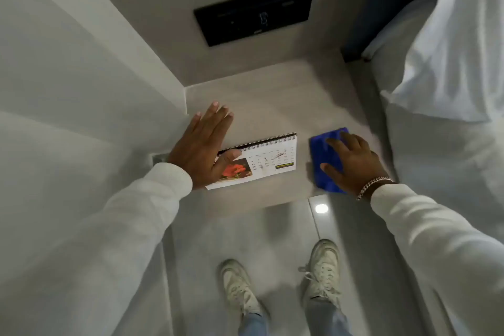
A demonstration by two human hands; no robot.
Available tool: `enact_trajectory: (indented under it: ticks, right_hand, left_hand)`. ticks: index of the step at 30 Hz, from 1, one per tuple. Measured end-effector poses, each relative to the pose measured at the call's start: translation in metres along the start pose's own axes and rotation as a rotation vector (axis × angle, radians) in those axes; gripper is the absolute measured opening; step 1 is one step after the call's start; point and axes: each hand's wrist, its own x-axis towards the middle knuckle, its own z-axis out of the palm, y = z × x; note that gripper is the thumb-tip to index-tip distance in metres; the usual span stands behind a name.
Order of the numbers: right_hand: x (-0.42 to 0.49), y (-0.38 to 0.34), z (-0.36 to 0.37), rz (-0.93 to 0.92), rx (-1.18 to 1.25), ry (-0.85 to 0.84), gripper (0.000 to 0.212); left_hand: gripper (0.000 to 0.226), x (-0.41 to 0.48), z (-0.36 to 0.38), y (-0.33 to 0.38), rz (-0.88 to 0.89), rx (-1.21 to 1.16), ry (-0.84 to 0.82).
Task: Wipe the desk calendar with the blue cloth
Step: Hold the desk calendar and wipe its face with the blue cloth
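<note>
A white desk calendar (268,162) with a black spiral binding and a red flower picture stands on a grey bedside surface (272,106). My left hand (203,148) is at its left end, fingers stretched out, thumb pressing on the front page. A folded blue cloth (323,151) lies flat on the surface to the right of the calendar, apart from it. My right hand (354,165) rests on top of the cloth with spread fingers; the cloth's right part is hidden under the hand.
A black control panel (256,12) is set in the wall behind the surface. A white wall (81,76) closes the left side. A bed with white linen (450,49) stands to the right. Below are the tiled floor and my shoes (321,270).
</note>
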Motion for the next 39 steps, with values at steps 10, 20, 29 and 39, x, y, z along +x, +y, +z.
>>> enact_trajectory:
  ticks: [10, 20, 29, 39]
  right_hand:
    - [0.010, -0.009, 0.060, 0.162, -0.051, 0.157, 0.062]
    - [0.014, -0.036, 0.072, 0.281, -0.056, 0.298, 0.040]
    - [-0.023, -0.049, 0.078, 0.266, -0.189, 0.198, 0.041]
    - [-0.062, -0.083, 0.091, 0.324, 0.300, 0.292, 0.037]
  left_hand:
    - [0.075, 0.005, 0.030, -0.014, 0.067, 0.053, 0.040]
    - [0.088, 0.003, 0.035, -0.017, 0.116, -0.020, 0.084]
    - [0.090, 0.001, 0.030, -0.015, 0.121, -0.013, 0.059]
    - [0.093, 0.002, 0.016, -0.015, 0.310, 0.148, -0.001]
